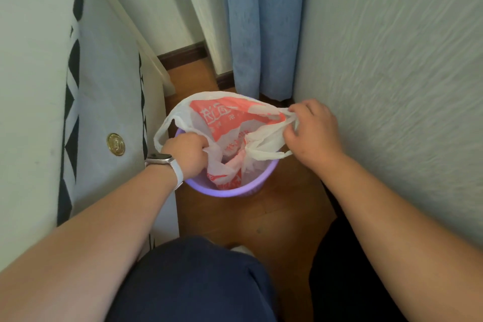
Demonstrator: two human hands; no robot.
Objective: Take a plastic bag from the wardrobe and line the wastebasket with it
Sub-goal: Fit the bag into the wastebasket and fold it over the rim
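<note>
A white plastic bag (224, 123) with red print hangs open inside the purple wastebasket (235, 192) on the wooden floor. My left hand (187, 153) grips the bag's left edge over the basket's left rim; one handle loops out beside it. My right hand (312, 131) pinches the bag's right handle, held just above and to the right of the rim. The bag's bottom lies crumpled inside the basket.
A grey-white bed or sofa side (99, 112) with a black-and-white trim and a gold button (115, 144) stands close on the left. A textured white wall (392, 73) runs along the right. A blue curtain (264, 26) hangs behind the basket. My knee in dark blue cloth (198, 280) is in front.
</note>
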